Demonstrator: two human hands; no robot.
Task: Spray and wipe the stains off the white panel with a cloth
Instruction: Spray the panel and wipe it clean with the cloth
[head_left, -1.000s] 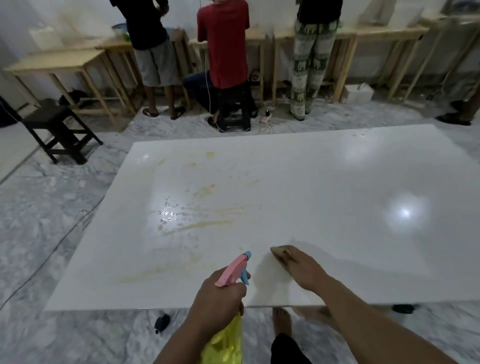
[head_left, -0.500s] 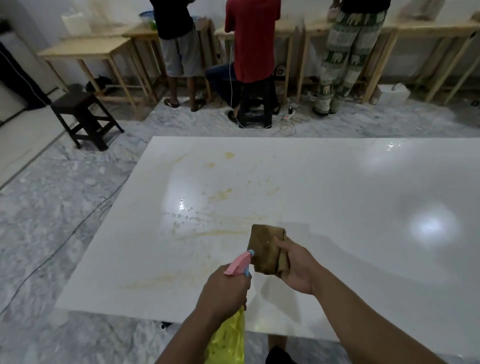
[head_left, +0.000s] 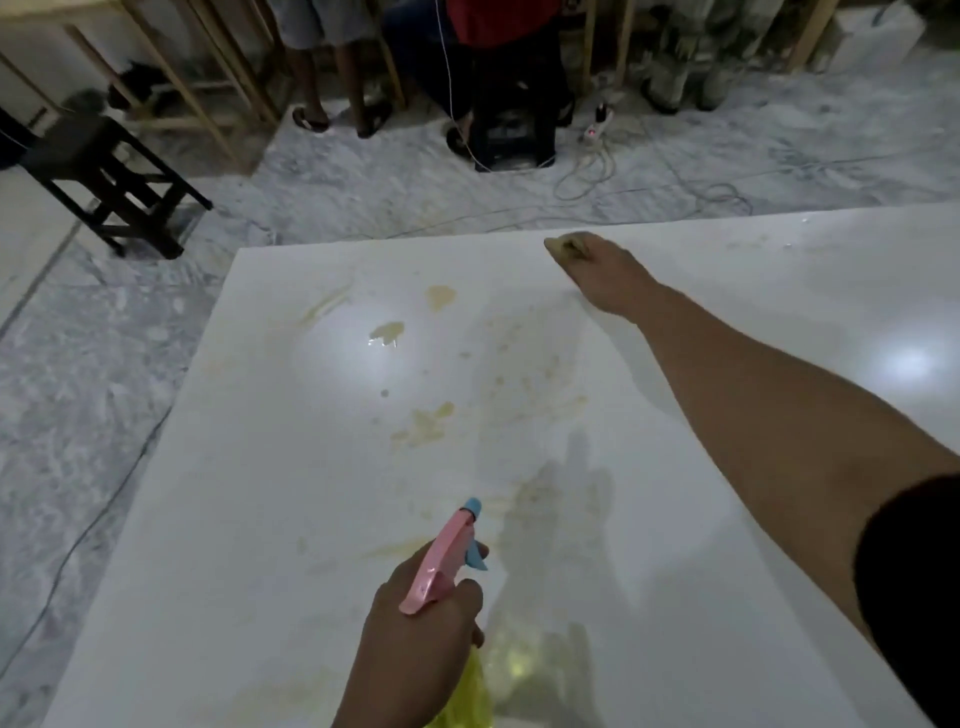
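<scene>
Fingers of the left hand curl round the spray bottle over the near edge of the white panel. Yellowish stains spread across the panel's middle. At its far edge, the right hand grips the cloth, pressing it down.

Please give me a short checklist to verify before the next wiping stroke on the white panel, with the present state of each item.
1. Cloth in the right hand: ok, gripped at the panel's far edge.
2. Cloth flat on the white panel: cannot tell, the hand hides most of it.
3. Spray bottle ready in the left hand: ok, nozzle points over the panel.
4. Stains left to wipe: not ok, yellow marks sit between the two hands.
5. Stains wetted: cannot tell, only one blot looks shiny.
6. Wiping path free of objects: ok, nothing lies on the panel between cloth and stains.
</scene>
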